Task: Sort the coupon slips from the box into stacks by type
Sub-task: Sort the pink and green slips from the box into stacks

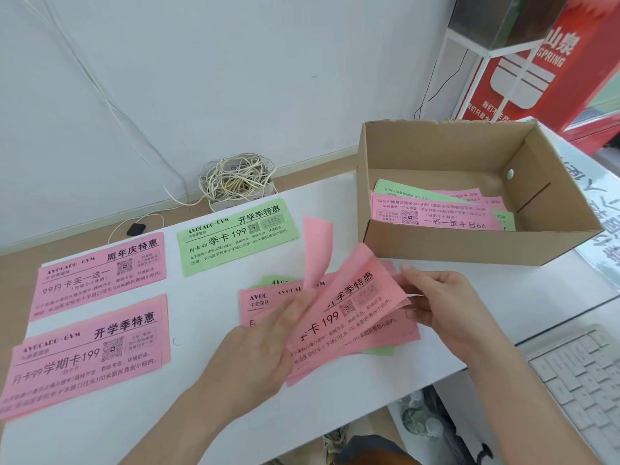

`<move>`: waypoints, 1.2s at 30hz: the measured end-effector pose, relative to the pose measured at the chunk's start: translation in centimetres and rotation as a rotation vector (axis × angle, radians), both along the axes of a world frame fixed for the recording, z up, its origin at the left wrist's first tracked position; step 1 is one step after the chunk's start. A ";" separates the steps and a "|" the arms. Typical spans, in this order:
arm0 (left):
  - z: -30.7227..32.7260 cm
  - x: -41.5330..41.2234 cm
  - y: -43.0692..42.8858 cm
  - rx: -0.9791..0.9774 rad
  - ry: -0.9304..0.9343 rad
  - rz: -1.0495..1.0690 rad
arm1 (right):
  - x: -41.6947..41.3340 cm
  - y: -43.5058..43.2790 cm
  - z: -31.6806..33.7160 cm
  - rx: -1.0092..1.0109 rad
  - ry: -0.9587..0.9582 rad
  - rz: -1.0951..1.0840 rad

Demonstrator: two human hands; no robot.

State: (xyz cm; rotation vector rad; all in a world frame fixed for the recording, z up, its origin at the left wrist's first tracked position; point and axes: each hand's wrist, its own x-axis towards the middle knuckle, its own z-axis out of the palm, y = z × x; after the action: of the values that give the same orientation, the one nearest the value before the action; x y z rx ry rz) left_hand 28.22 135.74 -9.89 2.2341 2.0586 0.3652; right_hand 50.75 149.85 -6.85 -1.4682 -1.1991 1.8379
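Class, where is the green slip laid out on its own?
In the head view the green slip lies flat left of the cardboard box, right of the upper pink stack, before the tangled cable.

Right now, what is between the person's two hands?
In the head view, a fanned bundle of pink slips spans from the left hand to the right hand; both hold it.

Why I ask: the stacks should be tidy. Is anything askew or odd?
The pile the right hand pinches is fanned askew, pink over green, and one pink slip curls upright. The slips in the box lie crooked and mixed.
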 end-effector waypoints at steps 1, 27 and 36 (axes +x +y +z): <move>-0.3 -0.1 0.0 0.029 0.030 -0.009 | 0.0 0.1 -0.1 -0.001 -0.009 0.023; -2.1 0.2 0.4 0.018 0.190 -0.120 | -0.1 -2.6 -3.1 0.525 -0.799 0.305; -0.6 -0.5 0.5 -0.096 0.076 -0.062 | 0.7 -1.8 -2.1 0.254 -0.273 -0.055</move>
State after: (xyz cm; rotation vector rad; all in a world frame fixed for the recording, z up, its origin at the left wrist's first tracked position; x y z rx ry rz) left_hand 27.68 136.21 -10.46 2.2830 1.9910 0.1754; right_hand 51.43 148.05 -9.00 -1.6204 -1.4443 1.4199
